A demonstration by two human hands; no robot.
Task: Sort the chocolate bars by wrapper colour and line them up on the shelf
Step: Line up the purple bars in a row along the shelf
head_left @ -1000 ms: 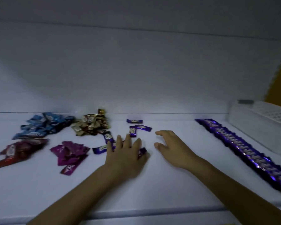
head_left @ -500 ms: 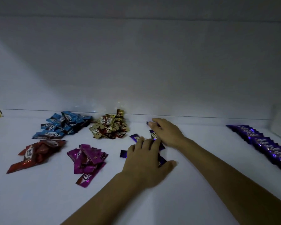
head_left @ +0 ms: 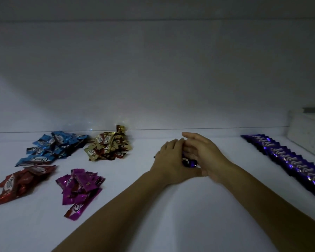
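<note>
The left hand (head_left: 168,158) and right hand (head_left: 206,155) are pressing together in the middle of the shelf (head_left: 171,206). Each grip is curling closed around the loose purple bars (head_left: 189,163) between them, probably bunching one handful to join the purple row (head_left: 289,161) lying along the right.

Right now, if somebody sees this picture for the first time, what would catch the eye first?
At the middle of the shelf, the left hand and the right hand cup a few purple bars between them. On the right, a long purple row runs from front to back, neatly overlapped. On the left lie four loose heaps: a blue pile and a gold pile behind, a red pile and a magenta pile in front.
</note>
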